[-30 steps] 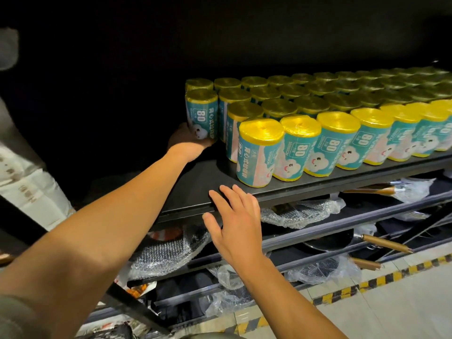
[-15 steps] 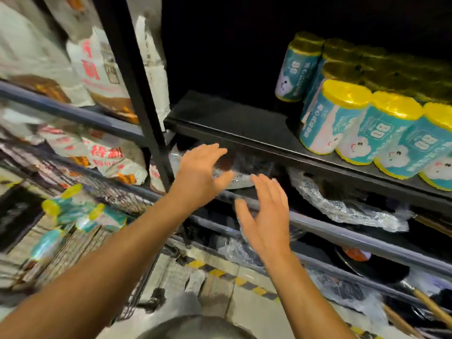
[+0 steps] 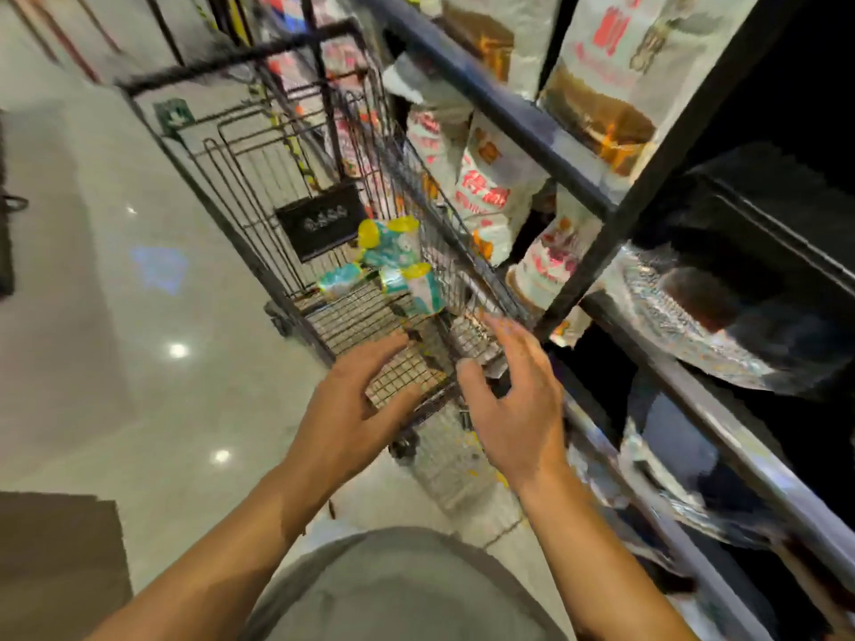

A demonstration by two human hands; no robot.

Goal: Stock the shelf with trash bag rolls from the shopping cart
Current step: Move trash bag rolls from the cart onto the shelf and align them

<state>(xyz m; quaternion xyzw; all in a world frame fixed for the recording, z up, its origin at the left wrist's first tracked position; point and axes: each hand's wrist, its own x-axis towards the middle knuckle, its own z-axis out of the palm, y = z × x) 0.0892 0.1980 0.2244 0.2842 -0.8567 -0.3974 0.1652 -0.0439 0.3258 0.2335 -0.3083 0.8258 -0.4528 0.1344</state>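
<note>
Shelving point(image 3: 523, 115) of dark metal rails fills the right, holding crinkly white bags. Left of it stands a black wire-grid shopping cart point(image 3: 259, 187), teal yellow-capped trash bag rolls point(image 3: 393, 261) heaped inside. Nearest, left hand point(image 3: 356, 409) and right hand point(image 3: 513, 404) hover, each grip spread and empty.

We see two bare forearms, no sleeves, no watch or rings on left hand point(image 3: 356, 409) or right hand point(image 3: 513, 409). Grey shirt point(image 3: 398, 589) at 6 o'clock, plain fabric, rounded bulge, no print we can make out.
</note>
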